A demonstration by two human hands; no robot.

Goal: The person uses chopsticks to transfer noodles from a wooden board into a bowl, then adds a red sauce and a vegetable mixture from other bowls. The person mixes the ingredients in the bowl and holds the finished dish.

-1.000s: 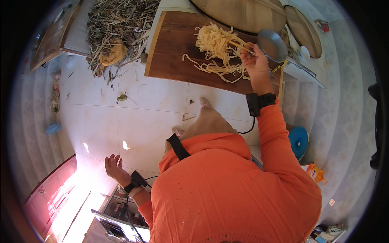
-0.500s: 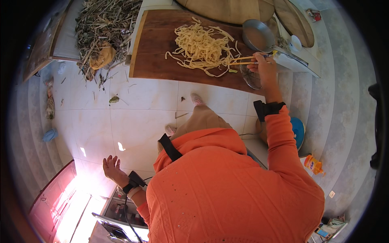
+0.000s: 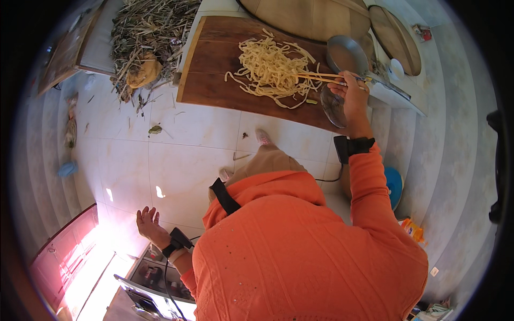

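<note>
Pale noodles [image 3: 270, 67] lie in a loose heap on a dark brown wooden board [image 3: 209, 64]. My right hand [image 3: 352, 95] is closed around a pair of chopsticks [image 3: 321, 77], whose tips reach the right side of the heap. Just beyond that hand sits a grey metal pan [image 3: 347, 53] with brownish contents. A clear round lid or dish [image 3: 332, 109], partly hidden by my hand, rests at the board's right end. Out to my left, away from the board, my left hand [image 3: 151, 223] hangs with loosely curled, parted fingers and holds nothing.
Large round wooden lids [image 3: 310, 18] lie behind the board. A small white bowl [image 3: 396, 69] stands at the far right. Dry stalks [image 3: 152, 43] are piled at the far left on the tiled floor [image 3: 182, 166]. A blue round object [image 3: 393, 187] sits right of my arm.
My right hand has brought the chopstick tips a little to the left and up, into the noodles' edge. The whole view has shifted slightly. My left hand stays about where it was.
</note>
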